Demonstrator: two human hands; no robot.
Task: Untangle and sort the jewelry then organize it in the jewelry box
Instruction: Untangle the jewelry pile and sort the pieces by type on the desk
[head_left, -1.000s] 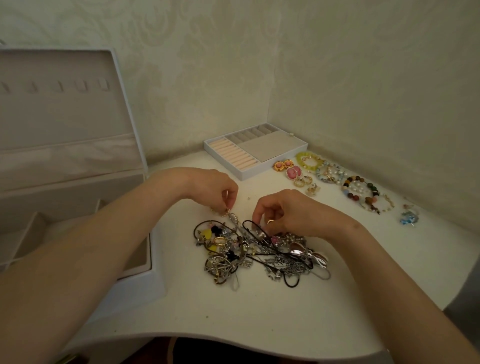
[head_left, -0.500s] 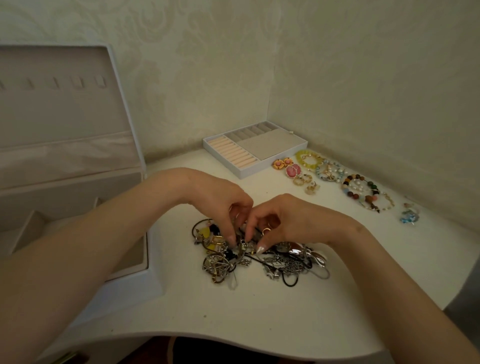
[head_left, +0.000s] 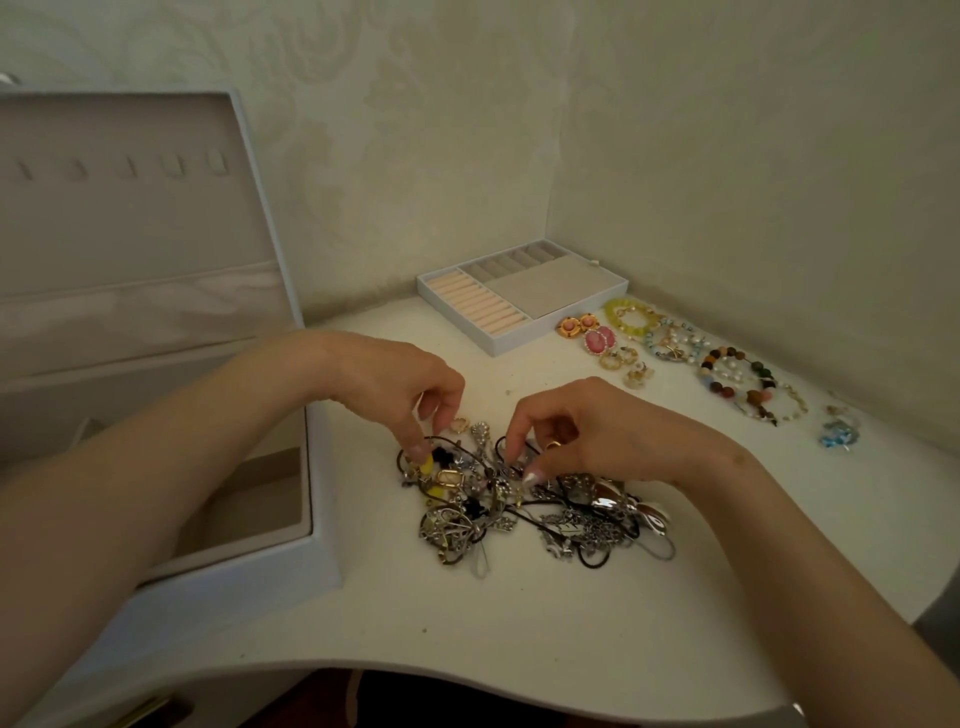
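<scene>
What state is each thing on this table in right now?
jewelry box: lid open, standing upright.
tray: out of the box, on the table.
jewelry pile: tangled.
earrings and bracelets: sorted, laid out apart.
left hand: pinching into the pile.
right hand: pinching into the pile.

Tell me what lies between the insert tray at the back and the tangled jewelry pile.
Head view: bare white tabletop between the insert tray and the tangled pile, apart from a few tiny specks.

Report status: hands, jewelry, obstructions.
Fingers of left hand and right hand pinching into jewelry tangle. Tangle knotted on table. Bracelets, earrings lined up right. Jewelry box open, path unobstructed.
</scene>
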